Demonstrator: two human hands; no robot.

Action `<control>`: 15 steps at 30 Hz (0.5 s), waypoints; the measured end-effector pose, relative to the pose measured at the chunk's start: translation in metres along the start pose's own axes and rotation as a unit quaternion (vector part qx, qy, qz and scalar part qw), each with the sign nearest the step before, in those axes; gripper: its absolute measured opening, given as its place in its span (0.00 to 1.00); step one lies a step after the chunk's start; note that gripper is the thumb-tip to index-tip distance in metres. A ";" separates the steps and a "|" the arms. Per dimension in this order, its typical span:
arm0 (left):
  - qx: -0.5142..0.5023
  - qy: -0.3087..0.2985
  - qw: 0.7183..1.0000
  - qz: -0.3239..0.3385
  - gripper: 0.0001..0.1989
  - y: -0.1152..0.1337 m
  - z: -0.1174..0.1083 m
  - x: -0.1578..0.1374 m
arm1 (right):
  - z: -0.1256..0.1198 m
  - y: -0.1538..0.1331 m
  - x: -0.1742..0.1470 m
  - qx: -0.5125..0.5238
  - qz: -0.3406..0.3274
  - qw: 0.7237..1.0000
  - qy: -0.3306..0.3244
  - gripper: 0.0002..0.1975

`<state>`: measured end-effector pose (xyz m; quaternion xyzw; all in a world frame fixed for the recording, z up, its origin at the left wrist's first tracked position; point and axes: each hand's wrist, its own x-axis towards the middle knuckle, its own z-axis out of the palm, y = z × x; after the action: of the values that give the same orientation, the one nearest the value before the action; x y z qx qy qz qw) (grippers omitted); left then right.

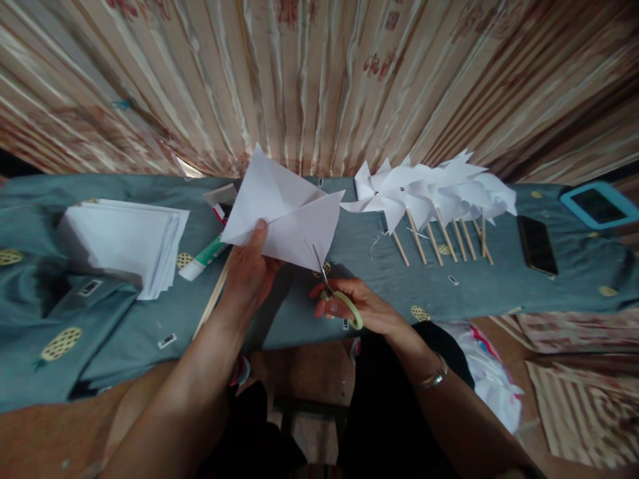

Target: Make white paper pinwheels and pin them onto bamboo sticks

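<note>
My left hand [252, 267] grips a white sheet of paper [279, 213] by its near edge, thumb on top. A slit runs across the sheet from its right side toward the middle. In my right hand [362, 303] is a pair of scissors [352, 311] with pale green handles. Their blades lie at the near right corner of the paper, one of them over its face. Whether the blades are fully closed I cannot tell. To the right lie several white paper pinwheels [419, 189] on wooden sticks, overlapping in a row.
A stack of white paper [124, 233] lies at the left of the green cloth [319, 319]. Beside it are a green-and-white tube [204, 258] and thin wooden sticks [212, 299]. At the right are a dark phone [536, 245] and a blue-framed tablet [602, 204]. A curtain [309, 86] hangs behind.
</note>
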<state>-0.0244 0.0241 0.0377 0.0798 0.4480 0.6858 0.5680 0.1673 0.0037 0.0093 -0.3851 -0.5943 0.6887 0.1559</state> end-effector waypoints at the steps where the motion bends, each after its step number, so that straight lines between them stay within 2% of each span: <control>1: -0.002 -0.002 1.000 0.000 0.07 0.000 0.000 0.000 | 0.000 0.000 0.000 0.005 0.006 1.000 0.002 0.28; 8: 0.020 -0.011 1.000 0.011 0.06 0.000 -0.004 0.001 | 0.002 -0.001 0.000 0.071 0.040 0.997 0.010 0.26; 12: 0.046 -0.009 0.999 0.020 0.03 -0.001 -0.007 0.002 | 0.002 -0.001 0.000 0.081 0.053 0.995 0.014 0.26; 15: 0.061 -0.006 0.998 0.023 0.03 -0.001 -0.008 0.003 | 0.003 0.001 0.000 0.082 0.058 0.995 0.012 0.26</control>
<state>-0.0299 0.0223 0.0309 0.1286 0.4839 0.6698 0.5483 0.1656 0.0018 0.0088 -0.4130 -0.5109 0.7380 0.1541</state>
